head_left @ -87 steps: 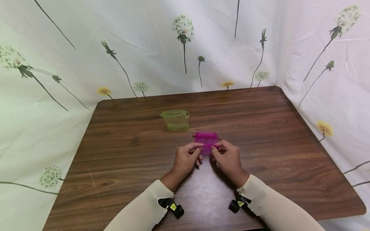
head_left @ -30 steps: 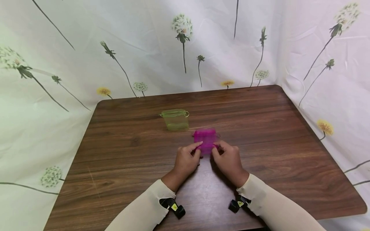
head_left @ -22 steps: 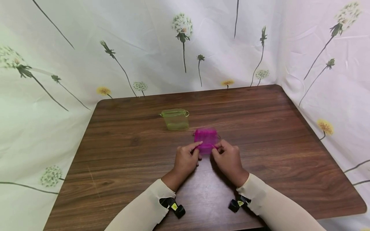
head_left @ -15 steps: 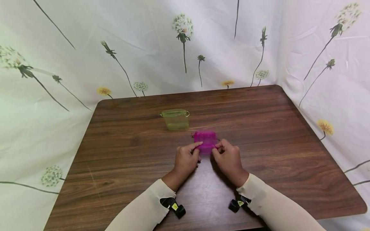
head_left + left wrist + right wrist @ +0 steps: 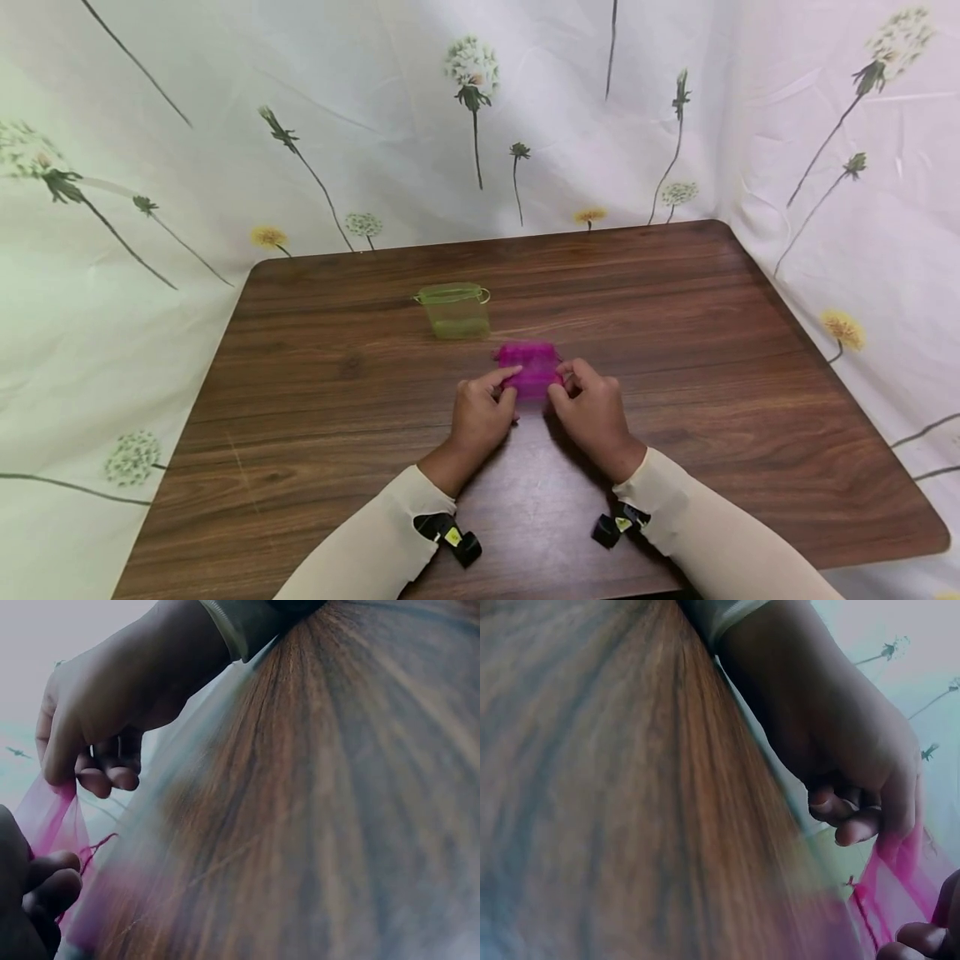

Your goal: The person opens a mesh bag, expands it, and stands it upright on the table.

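Observation:
A small sheer magenta drawstring pouch (image 5: pixel 528 357) is held between my two hands near the middle of the table. My left hand (image 5: pixel 480 414) pinches its left side between thumb and index finger. On the right side, my right hand (image 5: pixel 592 410) grips the edge the same way. Thin drawstring ends stick out at the pouch's top corners. In the left wrist view the magenta fabric (image 5: pixel 56 817) is stretched between both hands, a dark pink cord dangling. The right wrist view shows the translucent fabric (image 5: pixel 900 889) gathered at the fingertips.
A sheer green drawstring pouch (image 5: pixel 459 315) lies flat just beyond the magenta one, to its left, with cord loops at both top corners. The brown wooden table (image 5: pixel 322 433) meets a white dandelion-print curtain (image 5: pixel 390 125) behind and at the sides.
The magenta pouch's upper part flutters and has shifted slightly left. My left index finger now lies straighter along the fabric. Both hands stay nearly in place, and the green pouch is unmoved.

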`<state>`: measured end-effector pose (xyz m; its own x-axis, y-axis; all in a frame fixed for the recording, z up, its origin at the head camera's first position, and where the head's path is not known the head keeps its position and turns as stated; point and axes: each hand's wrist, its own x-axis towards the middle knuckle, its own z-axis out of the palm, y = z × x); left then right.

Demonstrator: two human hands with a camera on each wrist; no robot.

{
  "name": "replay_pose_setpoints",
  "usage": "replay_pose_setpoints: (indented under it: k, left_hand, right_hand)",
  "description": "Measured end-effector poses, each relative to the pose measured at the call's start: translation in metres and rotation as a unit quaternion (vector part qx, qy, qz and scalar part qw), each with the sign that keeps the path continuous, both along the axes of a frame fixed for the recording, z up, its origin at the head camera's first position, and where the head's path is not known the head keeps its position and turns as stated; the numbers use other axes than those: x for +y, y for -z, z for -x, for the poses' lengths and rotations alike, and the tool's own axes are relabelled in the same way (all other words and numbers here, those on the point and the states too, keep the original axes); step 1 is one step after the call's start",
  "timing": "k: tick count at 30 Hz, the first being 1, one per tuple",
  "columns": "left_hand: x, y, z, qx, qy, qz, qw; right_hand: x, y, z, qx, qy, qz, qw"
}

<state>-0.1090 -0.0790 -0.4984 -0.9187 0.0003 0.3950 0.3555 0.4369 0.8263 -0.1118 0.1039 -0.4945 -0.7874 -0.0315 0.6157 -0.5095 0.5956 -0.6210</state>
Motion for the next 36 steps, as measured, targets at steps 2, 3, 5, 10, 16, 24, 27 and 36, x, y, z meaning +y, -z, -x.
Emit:
replay_pose_setpoints:
  k: [2,3,5,10,16,24,27,36]
  left_hand:
    - [-0.0014,0.0001,0.0003,0.002,0.008,-0.002,1.0000]
    - [-0.0019,0.0000,0.0005,0.003,0.011,-0.001,0.9999]
    - [-0.0026,0.0000,0.0011,0.009,0.015,0.007,0.9998]
    - [-0.0023,0.0006,0.0022,0.031,0.007,0.034,0.9989]
    - [-0.0020,0.0029,0.0038,0.045,-0.012,0.059,0.9972]
    - [-0.0012,0.0021,0.0024,0.073,-0.040,0.098,0.9917]
    - [-0.0009,0.0020,0.0022,0.088,-0.050,0.112,0.9886]
    - [-0.0035,0.0019,0.0031,0.092,-0.037,0.115,0.9883]
  right_hand:
    - [0.0013,-0.0001,0.0007,0.000,-0.005,-0.006,1.000]
    - [0.0018,-0.0001,0.0010,-0.001,-0.008,-0.010,1.000]
    - [0.0027,0.0003,0.0013,-0.003,-0.016,-0.015,1.000]
    - [0.0032,0.0013,0.0025,-0.002,-0.021,-0.022,1.000]
    - [0.0025,0.0019,0.0028,0.001,-0.009,-0.023,1.000]
    - [0.0007,-0.0008,0.0002,-0.014,0.010,-0.027,0.999]
    - [0.0002,-0.0015,-0.0008,-0.015,0.014,-0.028,0.999]
    - [-0.0001,-0.0018,-0.0013,-0.015,0.014,-0.029,0.999]
